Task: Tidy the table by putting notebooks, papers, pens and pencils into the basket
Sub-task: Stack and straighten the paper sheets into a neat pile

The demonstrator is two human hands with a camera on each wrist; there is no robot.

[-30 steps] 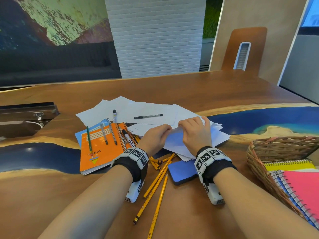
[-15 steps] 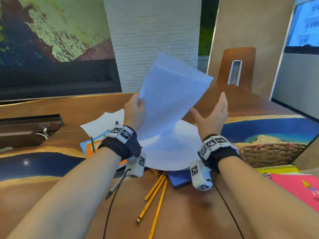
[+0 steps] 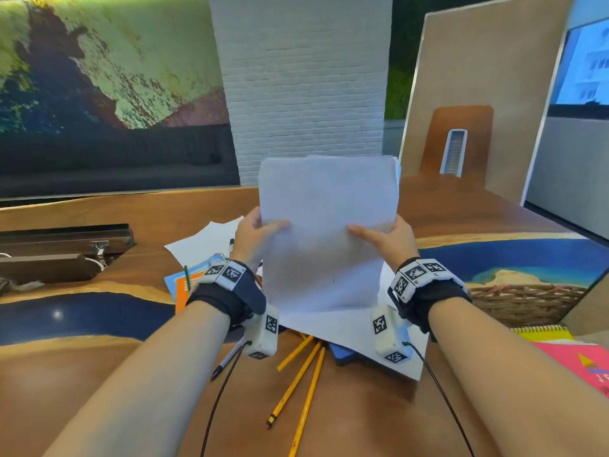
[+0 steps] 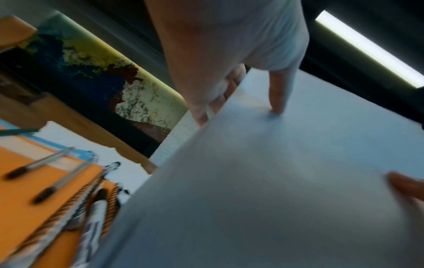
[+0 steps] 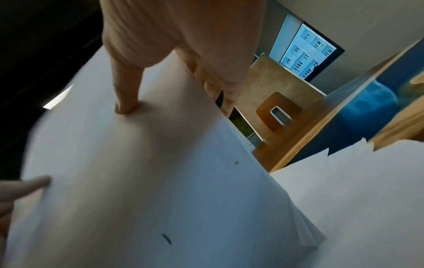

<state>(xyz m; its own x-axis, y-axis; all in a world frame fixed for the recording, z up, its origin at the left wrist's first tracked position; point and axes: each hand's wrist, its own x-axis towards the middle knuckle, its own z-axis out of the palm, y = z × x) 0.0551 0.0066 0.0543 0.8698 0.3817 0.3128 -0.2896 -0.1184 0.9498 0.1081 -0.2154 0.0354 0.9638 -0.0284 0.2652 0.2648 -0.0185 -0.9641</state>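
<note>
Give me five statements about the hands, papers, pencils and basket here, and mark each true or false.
1. Both hands grip the paper stack. True.
2. The stack lies flat on the table. False: it is held upright above it.
3. Yellow pencils lie on the table. True.
4. The basket is by the left hand. False: it is beyond the right hand.
5. The orange notebook is in the basket. False: it lies on the table.
</note>
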